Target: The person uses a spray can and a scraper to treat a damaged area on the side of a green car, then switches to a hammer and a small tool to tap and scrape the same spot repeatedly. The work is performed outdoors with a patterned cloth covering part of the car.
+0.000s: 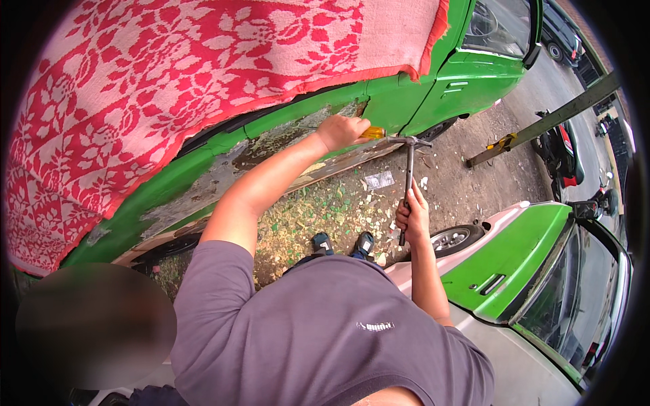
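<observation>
My left hand (pixel 342 132) is closed around a tool with a clear yellow handle (pixel 373 132), perhaps a screwdriver or chisel; its blade is hidden. It is held against the lower side of a green car body (pixel 298 111), where the paint is stripped to grey, rough metal. My right hand (pixel 414 218) grips a hammer (pixel 409 172) low on its dark shaft. The hammer stands upright in the view, its head just right of the yellow handle's end; whether they touch I cannot tell.
A red and pink floral blanket (pixel 223 54) covers the car's upper part. Paint flakes litter the ground (pixel 305 210) around my shoes. Behind my right arm stands a second green and white car (pixel 504 260). A slanted post (pixel 542 122) and a motorcycle (pixel 563 155) are farther right.
</observation>
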Available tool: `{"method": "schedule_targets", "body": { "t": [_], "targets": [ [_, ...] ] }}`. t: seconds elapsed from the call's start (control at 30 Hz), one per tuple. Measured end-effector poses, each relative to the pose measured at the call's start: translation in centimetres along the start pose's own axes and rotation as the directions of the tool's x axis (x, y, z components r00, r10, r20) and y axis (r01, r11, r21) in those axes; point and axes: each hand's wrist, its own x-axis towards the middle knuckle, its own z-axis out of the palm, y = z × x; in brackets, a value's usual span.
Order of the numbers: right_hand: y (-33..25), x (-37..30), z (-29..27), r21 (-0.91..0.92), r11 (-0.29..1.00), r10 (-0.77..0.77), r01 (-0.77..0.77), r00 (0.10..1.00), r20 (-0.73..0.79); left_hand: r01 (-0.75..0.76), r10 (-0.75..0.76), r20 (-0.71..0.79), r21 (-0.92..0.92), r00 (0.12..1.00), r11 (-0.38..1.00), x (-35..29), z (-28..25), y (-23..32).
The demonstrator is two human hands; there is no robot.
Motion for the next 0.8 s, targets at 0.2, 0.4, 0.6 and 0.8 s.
{"method": "schedule_targets", "body": {
  "t": [0.2,0.4,0.6,0.8],
  "targets": [
    [-2.1,-0.1,-1.5,-0.012,0.998,-0.067,0.067,0.998,-0.014,-0.132,0.121,-0.146,-0.070,0.982,0.989,-1.0,-2.4,1.1],
    [-4.1,-0.2,-1.3,-0.042,0.990,-0.138,0.135,0.987,-0.079,-0.296,0.244,-0.379,-0.084,0.892,0.951,0.1,-4.1,2.1],
    [-5.2,0.5,-1.1,-0.052,0.988,-0.146,0.143,0.988,-0.052,-0.295,0.219,-0.398,-0.141,0.891,0.945,-0.4,-3.4,1.9],
    [-8.1,3.9,-1.9,-0.129,0.986,-0.100,0.107,0.993,0.066,-0.181,0.125,-0.451,-0.084,0.884,0.980,-0.3,-3.6,2.4]
  ]
}}
